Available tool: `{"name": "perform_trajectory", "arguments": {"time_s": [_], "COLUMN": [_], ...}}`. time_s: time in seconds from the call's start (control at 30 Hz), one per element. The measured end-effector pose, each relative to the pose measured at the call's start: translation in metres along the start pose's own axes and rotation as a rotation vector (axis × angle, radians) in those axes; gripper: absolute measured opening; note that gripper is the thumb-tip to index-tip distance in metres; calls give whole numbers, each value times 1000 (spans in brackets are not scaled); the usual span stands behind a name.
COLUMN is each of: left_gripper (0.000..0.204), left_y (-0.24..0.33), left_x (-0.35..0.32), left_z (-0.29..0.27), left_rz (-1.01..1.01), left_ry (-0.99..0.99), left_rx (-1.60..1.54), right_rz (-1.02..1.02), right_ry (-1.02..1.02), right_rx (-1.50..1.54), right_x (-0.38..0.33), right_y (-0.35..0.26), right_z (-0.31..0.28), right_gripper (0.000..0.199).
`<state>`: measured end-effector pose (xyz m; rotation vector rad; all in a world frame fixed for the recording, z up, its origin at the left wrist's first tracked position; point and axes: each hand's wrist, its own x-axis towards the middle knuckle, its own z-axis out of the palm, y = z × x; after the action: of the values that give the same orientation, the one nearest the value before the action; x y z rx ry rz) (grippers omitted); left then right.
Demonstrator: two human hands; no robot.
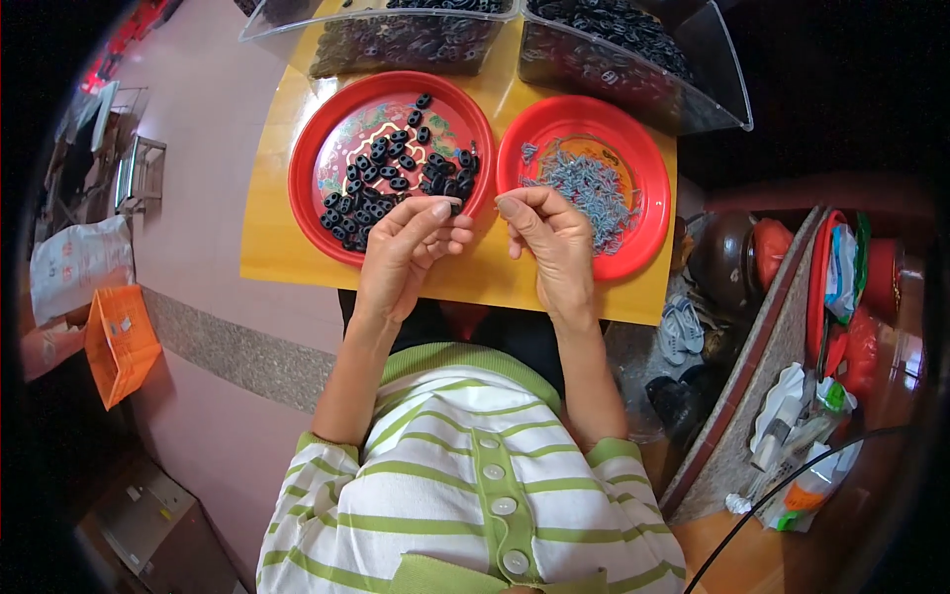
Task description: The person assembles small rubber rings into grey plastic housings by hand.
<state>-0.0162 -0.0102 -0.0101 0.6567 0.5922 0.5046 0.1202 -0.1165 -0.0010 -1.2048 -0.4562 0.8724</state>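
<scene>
My left hand is raised over the near rim of a red plate that holds several small black oval parts. Its thumb and fingers pinch a small black part at about the plate's edge. My right hand is close beside it, fingers curled, over the near rim of a second red plate heaped with small grey metal screws. What the right fingers hold is too small to see. Both plates rest on a yellow table.
Two clear plastic bins full of black parts stand at the table's far edge. An orange crate and a white bag lie on the floor to the left. Shoes, jars and clutter on a counter fill the right.
</scene>
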Motion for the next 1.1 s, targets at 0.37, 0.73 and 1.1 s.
{"name": "perform_trajectory", "arguments": {"time_s": [0.37, 0.73, 1.1], "left_gripper": [15, 19, 21], "left_y": [-4, -4, -6], "left_x": [-4, -4, -2], "left_z": [16, 13, 12], "left_rz": [71, 1, 133], "left_ry": [-92, -103, -15], "left_rx": [214, 86, 165], "right_rz": [-18, -130, -255], "right_ry": [-56, 18, 6], "right_rx": [-90, -194, -323], "right_x": [-5, -9, -18], "right_y": [-1, -7, -4], "right_z": [9, 5, 19], "right_gripper": [11, 11, 8]}}
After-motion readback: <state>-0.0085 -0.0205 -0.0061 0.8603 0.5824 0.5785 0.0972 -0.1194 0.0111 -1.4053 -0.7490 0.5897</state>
